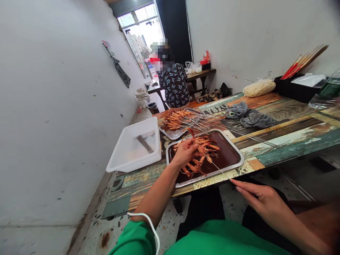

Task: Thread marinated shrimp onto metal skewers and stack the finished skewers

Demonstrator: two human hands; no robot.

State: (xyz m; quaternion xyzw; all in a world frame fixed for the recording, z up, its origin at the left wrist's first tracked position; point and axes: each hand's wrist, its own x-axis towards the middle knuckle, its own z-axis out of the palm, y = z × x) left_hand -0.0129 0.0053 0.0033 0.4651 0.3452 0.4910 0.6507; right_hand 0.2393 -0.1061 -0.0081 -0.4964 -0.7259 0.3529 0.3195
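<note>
My left hand (186, 153) is closed on a long orange-brown meat piece (201, 153) with thin trailing ends, above a metal tray (241, 156). Its exact kind I cannot make out. A thin metal skewer (221, 170) runs from that piece down to my right hand (261, 199), whose fingertips pinch its near end beyond the table edge. Dark red-brown liquid (225, 153) covers the tray's bottom, with several similar pieces (195, 167) lying in it. Behind it, a second tray (174, 134) carries a heap of threaded pieces (175, 118), their bare skewers (202, 122) pointing right.
At left stands a white plastic tub (124, 156) with several skewers (145, 143) inside. Grey cloths (256, 118), a bagged pale bundle (259, 88), a black box (289, 88) with sticks and a plastic bottle (328, 90) are at right. Another person (174, 85) sits beyond the table.
</note>
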